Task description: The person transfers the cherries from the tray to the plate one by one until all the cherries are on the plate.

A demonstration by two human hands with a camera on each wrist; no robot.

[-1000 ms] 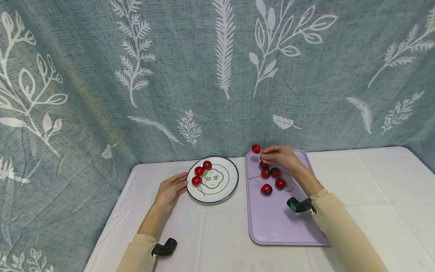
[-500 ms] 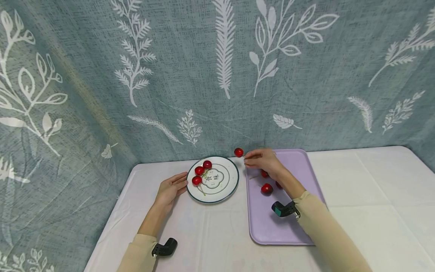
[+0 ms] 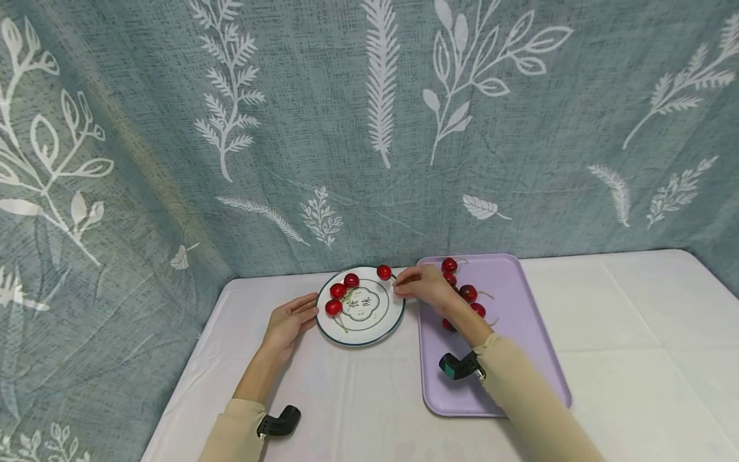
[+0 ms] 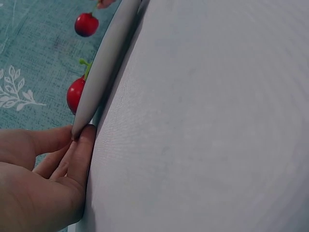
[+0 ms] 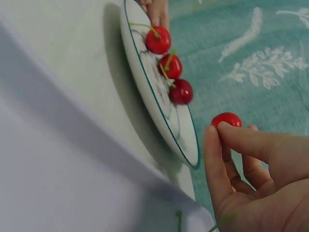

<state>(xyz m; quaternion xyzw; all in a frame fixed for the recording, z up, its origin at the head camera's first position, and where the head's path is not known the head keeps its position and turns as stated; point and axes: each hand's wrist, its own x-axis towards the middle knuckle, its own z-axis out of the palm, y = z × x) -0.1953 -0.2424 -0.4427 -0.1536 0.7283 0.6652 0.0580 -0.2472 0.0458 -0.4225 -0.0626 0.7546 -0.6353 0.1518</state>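
Observation:
A white plate [image 3: 378, 326] with a dark rim stands left of centre in the head view, bearing three red cherries [image 3: 338, 290] along its left side. My left hand [image 3: 288, 324] pinches the plate's left edge between thumb and fingers, plain in the left wrist view. Over the plate's right side, my right hand [image 3: 428, 287] pinches a cherry [image 3: 383, 273] by its stem. That cherry [image 5: 227, 120] hangs close above the far right rim, and in the right wrist view the thumb partly covers it. More cherries [image 3: 468, 293] lie on the purple tray [image 3: 514, 282], some hidden behind the right hand and wrist.
The tray sits right of the plate on a white tablecloth [image 3: 623, 321], with the right forearm crossing above it. A teal curtain [image 3: 323, 128] with white leaf prints rises directly behind the table's far edge.
My right hand has carried the cherry leftward from over the tray to over the plate's right side, lowering it slightly. The left hand has stayed at the plate's edge.

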